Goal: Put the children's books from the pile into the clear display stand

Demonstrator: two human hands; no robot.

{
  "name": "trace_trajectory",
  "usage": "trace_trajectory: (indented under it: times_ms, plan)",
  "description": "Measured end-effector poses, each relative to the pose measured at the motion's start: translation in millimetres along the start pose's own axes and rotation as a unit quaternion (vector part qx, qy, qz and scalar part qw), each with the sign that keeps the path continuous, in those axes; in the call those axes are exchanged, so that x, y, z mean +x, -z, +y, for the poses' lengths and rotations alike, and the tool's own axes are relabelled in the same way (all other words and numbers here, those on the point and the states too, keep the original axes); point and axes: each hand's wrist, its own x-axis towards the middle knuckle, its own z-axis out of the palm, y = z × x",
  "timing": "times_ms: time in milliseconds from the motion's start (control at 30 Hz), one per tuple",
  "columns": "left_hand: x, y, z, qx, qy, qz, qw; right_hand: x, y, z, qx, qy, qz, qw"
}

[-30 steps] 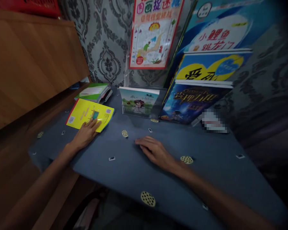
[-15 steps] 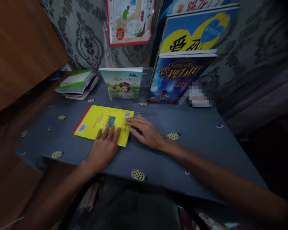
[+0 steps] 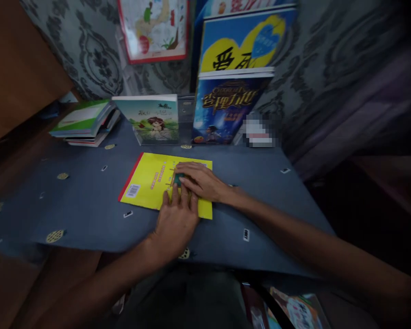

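Note:
A yellow book (image 3: 147, 176) with a red spine at its left lies flat on the cloth-covered table. My left hand (image 3: 178, 217) rests on its lower middle with the fingers spread. Across the book's upper right part lies my right hand (image 3: 200, 182), palm down, fingers stretched to the left over the small green picture. The fingertips of both hands are close together near the book's middle. Neither hand grips anything that I can see.
Behind the book stand a green-covered book (image 3: 154, 125) and a rack of books with a dark blue one (image 3: 226, 109) in front. A book stack (image 3: 85, 121) lies at the back left. The table (image 3: 89, 196) has a dark patterned cloth.
The view has turned to the right. The yellow book sits nearer my body's middle, and my right hand has moved from its right edge further onto the cover.

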Motion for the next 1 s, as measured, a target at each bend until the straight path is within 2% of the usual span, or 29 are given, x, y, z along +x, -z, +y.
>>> trace_trajectory:
  times_ms: [133,400,500,600,667,733,800,867,933,1000]
  plan:
    - [16.3,8.5,19.7,0.029,-0.037,-0.007,0.999,-16.5,16.0,15.3,-0.022,-0.017,-0.007,1.0]
    - [47.0,30.6,80.6,0.018,-0.085,0.0,0.996,-56.2,54.9,45.5,-0.046,-0.049,-0.02,0.998]
    - [51.8,36.1,87.7,-0.004,-0.121,0.001,0.993,-62.6,63.0,50.5,-0.043,-0.055,-0.025,0.997]
    - [54.3,36.0,71.5,-0.04,-0.165,-0.001,0.986,-64.6,64.1,51.3,-0.045,-0.054,-0.03,0.997]
    - [56.3,30.2,48.2,-0.057,-0.184,-0.003,0.981,-64.3,62.6,50.0,-0.051,-0.055,-0.026,0.997]
    - [58.9,20.2,18.5,-0.05,-0.168,0.007,0.984,-63.2,61.3,47.9,-0.059,-0.057,-0.017,0.996]
    - [61.4,8.7,-12.5,-0.031,-0.094,0.034,0.994,-61.9,61.1,45.8,-0.067,-0.059,-0.015,0.996]
    - [63.2,-0.4,-39.9,-0.029,-0.01,0.025,0.999,-61.2,62.1,44.5,-0.073,-0.062,-0.021,0.995]
    - [64.1,-5.3,-60.1,-0.033,0.071,0.009,0.997,-61.0,63.3,43.5,-0.079,-0.066,-0.03,0.994]
    - [64.4,-6.7,-72.0,-0.044,0.122,-0.004,0.992,-60.1,63.9,40.9,-0.091,-0.075,-0.038,0.992]
